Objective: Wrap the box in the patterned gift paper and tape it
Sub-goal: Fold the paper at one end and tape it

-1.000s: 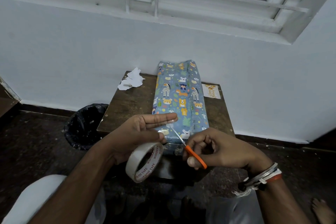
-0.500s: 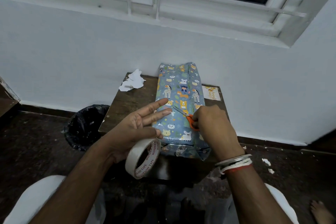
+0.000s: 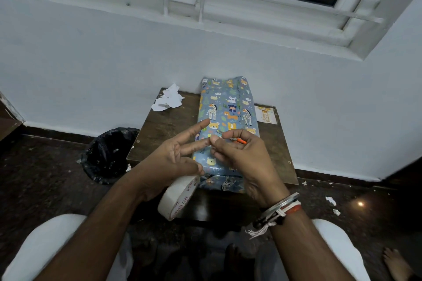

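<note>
The box [image 3: 228,107], covered in blue animal-patterned gift paper, lies lengthwise on a small dark wooden table [image 3: 166,130]. A loose paper flap hangs at its near end. My left hand [image 3: 169,157] grips a white tape roll [image 3: 178,198] under the thumb, and its upper fingers are stretched toward the box. My right hand [image 3: 244,157] pinches at the tip of a left finger, where a short clear tape piece is barely visible. Orange-handled scissors [image 3: 241,141] show just behind the right fingers, over the box top.
Crumpled white paper [image 3: 167,100] sits at the table's far left corner, and a small printed card [image 3: 266,114] lies right of the box. A black-lined bin [image 3: 109,153] stands on the floor to the left. Paper scraps [image 3: 331,201] lie on the floor at the right.
My right hand moved the scissors up from in front of the box onto its top, then turned to pinch at my left fingertip. My left hand rose slightly with the roll.
</note>
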The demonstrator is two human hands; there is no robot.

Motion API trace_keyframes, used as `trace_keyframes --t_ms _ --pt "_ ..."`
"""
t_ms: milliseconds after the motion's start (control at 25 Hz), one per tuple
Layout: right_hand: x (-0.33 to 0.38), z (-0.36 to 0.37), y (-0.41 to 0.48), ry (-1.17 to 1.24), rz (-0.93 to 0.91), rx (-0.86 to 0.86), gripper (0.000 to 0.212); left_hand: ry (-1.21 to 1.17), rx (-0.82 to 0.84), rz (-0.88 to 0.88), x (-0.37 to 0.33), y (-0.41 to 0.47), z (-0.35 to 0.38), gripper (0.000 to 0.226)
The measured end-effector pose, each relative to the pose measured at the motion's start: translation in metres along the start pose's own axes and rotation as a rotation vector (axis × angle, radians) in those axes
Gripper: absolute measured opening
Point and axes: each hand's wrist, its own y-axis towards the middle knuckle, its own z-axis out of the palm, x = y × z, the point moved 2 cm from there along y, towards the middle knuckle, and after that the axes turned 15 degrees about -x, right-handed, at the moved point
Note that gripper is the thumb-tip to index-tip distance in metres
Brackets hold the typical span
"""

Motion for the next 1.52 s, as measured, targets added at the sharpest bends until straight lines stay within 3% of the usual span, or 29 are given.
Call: trace_keyframes --t_ms 160,360,640,1080,1200,1320,1520 --pt "-0.008 -0.003 -0.006 0.065 -0.04 -0.01 0.031 0.064 0.025 0.02 0.004 -0.002 0.0 0.097" --pt "-0.035 -0.014 -0.028 0.069 -0.24 -0.091 0.029 0.113 -0.023 0.014 0.003 -0.008 -0.01 0.096" --pt "-0.101 -0.022 -0.038 0.046 -0.29 -0.153 0.046 0.203 -0.038 -0.026 0.018 -0.001 -0.018 0.099" --pt "-0.117 -0.008 -0.026 0.094 -0.387 -0.347 0.052 0.224 -0.061 -0.09 0.022 0.002 -0.02 0.101" --pt "-0.115 -0.006 -0.027 0.012 -0.418 -0.422 0.055 0.216 -0.054 -0.105 0.025 0.002 -0.022 0.101" --pt "-0.109 -0.014 -0.027 -0.222 -0.501 -0.457 0.057 0.197 -0.035 -0.117 0.028 0.002 -0.023 0.102" --pt "-0.103 -0.019 -0.026 -0.468 -0.614 -0.382 0.051 0.167 -0.054 -0.106 0.02 -0.001 -0.019 0.098"
